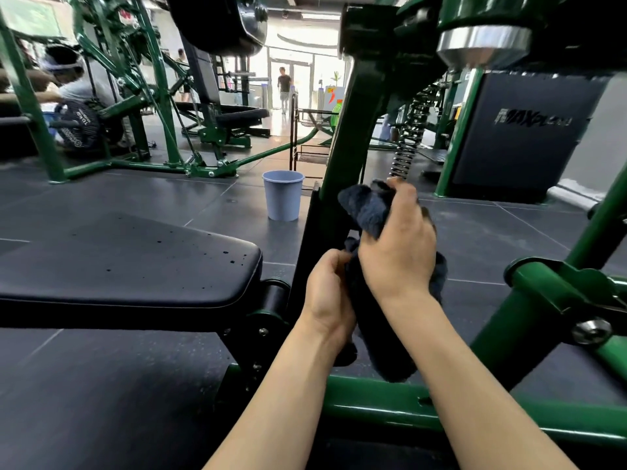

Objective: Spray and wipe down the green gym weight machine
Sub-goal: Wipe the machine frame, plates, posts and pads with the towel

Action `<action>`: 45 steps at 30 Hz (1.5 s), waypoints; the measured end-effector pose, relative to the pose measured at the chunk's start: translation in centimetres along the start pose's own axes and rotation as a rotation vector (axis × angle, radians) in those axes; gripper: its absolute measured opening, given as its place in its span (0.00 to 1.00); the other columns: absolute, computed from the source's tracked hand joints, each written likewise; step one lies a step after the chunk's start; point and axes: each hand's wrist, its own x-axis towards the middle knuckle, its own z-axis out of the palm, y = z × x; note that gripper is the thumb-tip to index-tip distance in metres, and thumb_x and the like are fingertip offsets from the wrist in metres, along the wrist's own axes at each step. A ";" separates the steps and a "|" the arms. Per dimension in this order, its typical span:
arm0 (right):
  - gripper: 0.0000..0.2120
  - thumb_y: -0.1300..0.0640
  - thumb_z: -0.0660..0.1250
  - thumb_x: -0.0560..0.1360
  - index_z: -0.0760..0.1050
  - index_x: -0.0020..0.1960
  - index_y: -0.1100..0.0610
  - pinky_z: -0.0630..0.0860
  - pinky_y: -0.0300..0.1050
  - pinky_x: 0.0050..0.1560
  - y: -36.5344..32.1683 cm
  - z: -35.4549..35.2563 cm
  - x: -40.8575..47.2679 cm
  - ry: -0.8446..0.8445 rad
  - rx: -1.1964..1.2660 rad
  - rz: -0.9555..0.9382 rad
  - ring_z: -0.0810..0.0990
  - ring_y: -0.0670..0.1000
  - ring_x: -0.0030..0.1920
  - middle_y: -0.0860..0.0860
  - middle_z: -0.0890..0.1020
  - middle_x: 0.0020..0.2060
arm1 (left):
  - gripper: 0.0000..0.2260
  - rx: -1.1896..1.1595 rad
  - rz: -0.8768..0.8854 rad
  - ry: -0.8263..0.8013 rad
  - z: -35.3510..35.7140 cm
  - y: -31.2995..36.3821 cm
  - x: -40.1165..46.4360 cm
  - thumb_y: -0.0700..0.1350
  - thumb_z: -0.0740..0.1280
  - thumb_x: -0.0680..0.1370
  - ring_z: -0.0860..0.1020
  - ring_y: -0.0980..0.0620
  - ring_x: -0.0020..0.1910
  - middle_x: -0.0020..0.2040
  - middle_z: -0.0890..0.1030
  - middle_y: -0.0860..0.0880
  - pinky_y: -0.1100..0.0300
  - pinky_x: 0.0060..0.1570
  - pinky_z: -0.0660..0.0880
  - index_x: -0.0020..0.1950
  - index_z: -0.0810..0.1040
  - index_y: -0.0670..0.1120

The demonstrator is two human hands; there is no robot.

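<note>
A dark blue cloth [368, 212] is bunched between both my hands, in front of the green weight machine's slanted upright post [353, 130]. My right hand [400, 245] grips the cloth's upper part, fingers curled over it. My left hand [327, 290] pinches its lower part, which hangs down to the green base bar [383, 401]. The black seat pad [129, 262] at the left carries small dark droplets. No spray bottle is in either hand.
A pale blue bucket [282, 195] stands on the dark floor tiles beyond the seat. A green frame tube with a bolt [590, 330] crosses at the right. Other green machines [146, 106] fill the left background, with a person [68, 83] there and another person [284, 88] by the entrance.
</note>
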 end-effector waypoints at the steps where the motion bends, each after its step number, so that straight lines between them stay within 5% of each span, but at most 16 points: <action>1: 0.26 0.62 0.69 0.70 0.68 0.67 0.58 0.69 0.55 0.57 -0.3 0.5 0.0 -0.044 -0.026 -0.003 0.75 0.64 0.57 0.59 0.77 0.57 | 0.09 0.015 0.019 0.029 -0.1 -0.1 0.1 0.40 0.56 0.74 0.76 0.48 0.40 0.40 0.77 0.43 0.57 0.45 0.73 0.43 0.76 0.41; 4: 0.27 0.61 0.69 0.69 0.70 0.68 0.55 0.68 0.54 0.59 -0.2 1.5 -0.7 -0.108 -0.089 -0.058 0.73 0.62 0.59 0.57 0.76 0.59 | 0.15 0.148 0.111 0.097 -0.2 -0.5 -0.1 0.39 0.55 0.79 0.79 0.52 0.37 0.35 0.81 0.46 0.60 0.41 0.76 0.40 0.79 0.42; 7: 0.29 0.64 0.72 0.66 0.74 0.67 0.55 0.72 0.55 0.57 1.3 1.7 -1.8 -0.087 -0.044 -0.102 0.76 0.62 0.58 0.55 0.78 0.59 | 0.13 0.636 0.298 0.200 -0.5 -0.5 -0.3 0.37 0.56 0.79 0.79 0.57 0.42 0.41 0.82 0.52 0.69 0.41 0.74 0.49 0.81 0.44; 10: 0.23 0.63 0.69 0.67 0.77 0.62 0.55 0.73 0.50 0.52 3.3 2.0 -3.1 -0.037 -0.076 -0.204 0.79 0.61 0.54 0.54 0.80 0.58 | 0.12 1.180 0.427 0.225 -0.9 0.1 -0.2 0.35 0.61 0.74 0.80 0.45 0.51 0.46 0.82 0.46 0.60 0.44 0.73 0.52 0.80 0.44; 12: 0.20 0.61 0.68 0.67 0.78 0.59 0.54 0.73 0.49 0.51 4.7 2.2 -3.9 -0.105 -0.124 -0.244 0.79 0.60 0.53 0.53 0.80 0.58 | 0.07 1.688 0.451 0.353 -0.8 0.2 -0.9 0.38 0.62 0.72 0.78 0.39 0.50 0.46 0.82 0.42 0.56 0.41 0.69 0.46 0.78 0.42; 14: 0.21 0.61 0.69 0.66 0.78 0.58 0.54 0.75 0.51 0.51 5.2 2.1 -4.4 -0.162 -0.124 -0.238 0.79 0.61 0.52 0.53 0.78 0.57 | 0.06 1.915 0.617 0.463 -1.2 -0.2 -1.7 0.40 0.62 0.70 0.77 0.38 0.46 0.44 0.80 0.43 0.54 0.37 0.68 0.42 0.78 0.42; 17: 0.25 0.60 0.67 0.64 0.77 0.61 0.57 0.75 0.52 0.53 3.9 1.0 -3.6 -0.022 -0.032 -0.230 0.78 0.61 0.53 0.56 0.78 0.57 | 0.15 1.794 0.996 0.438 -2.6 -0.7 -1.7 0.42 0.59 0.66 0.75 0.41 0.49 0.48 0.77 0.43 0.50 0.46 0.74 0.48 0.81 0.44; 21: 0.25 0.62 0.68 0.65 0.75 0.63 0.58 0.73 0.55 0.54 1.1 0.8 -0.9 0.141 -0.015 -0.183 0.76 0.62 0.53 0.58 0.78 0.57 | 0.28 1.974 1.058 0.381 -3.7 -0.9 -0.4 0.42 0.55 0.71 0.61 0.42 0.73 0.74 0.66 0.40 0.43 0.70 0.62 0.72 0.66 0.41; 28: 0.23 0.57 0.63 0.70 0.76 0.65 0.58 0.73 0.51 0.55 3.6 4.0 -3.6 0.094 -0.054 -0.180 0.77 0.58 0.56 0.55 0.79 0.59 | 0.30 2.178 0.964 0.372 -6.4 -2.2 0.3 0.44 0.56 0.74 0.53 0.44 0.77 0.78 0.57 0.42 0.37 0.71 0.53 0.77 0.60 0.39; 32: 0.22 0.61 0.62 0.68 0.78 0.62 0.56 0.78 0.52 0.51 6.1 4.9 -7.1 -0.099 -0.096 -0.265 0.79 0.62 0.53 0.55 0.79 0.59 | 0.33 2.181 0.979 0.323 -8.2 -2.9 -0.1 0.45 0.59 0.71 0.55 0.45 0.77 0.77 0.57 0.43 0.37 0.70 0.56 0.76 0.57 0.39; 38: 0.24 0.68 0.70 0.66 0.77 0.62 0.61 0.73 0.53 0.62 3.3 3.9 -3.6 0.211 0.154 -0.118 0.73 0.55 0.59 0.58 0.77 0.59 | 0.35 2.191 0.982 0.305 -8.4 -2.6 -0.2 0.44 0.59 0.68 0.54 0.45 0.77 0.78 0.57 0.42 0.36 0.68 0.58 0.76 0.60 0.39; 42: 0.19 0.57 0.64 0.72 0.78 0.61 0.61 0.69 0.49 0.63 3.8 6.5 -4.8 0.174 0.110 -0.150 0.72 0.56 0.60 0.58 0.76 0.60 | 0.34 2.192 0.988 0.355 -8.5 -3.3 0.4 0.44 0.59 0.70 0.52 0.43 0.78 0.78 0.54 0.42 0.37 0.69 0.58 0.76 0.56 0.40; 45: 0.19 0.57 0.64 0.72 0.78 0.61 0.61 0.69 0.48 0.60 5.1 7.0 -5.8 0.083 0.050 -0.178 0.72 0.56 0.58 0.58 0.78 0.59 | 0.32 2.149 0.990 0.386 -8.2 -3.5 0.5 0.44 0.58 0.72 0.53 0.44 0.77 0.78 0.54 0.43 0.37 0.70 0.56 0.75 0.57 0.40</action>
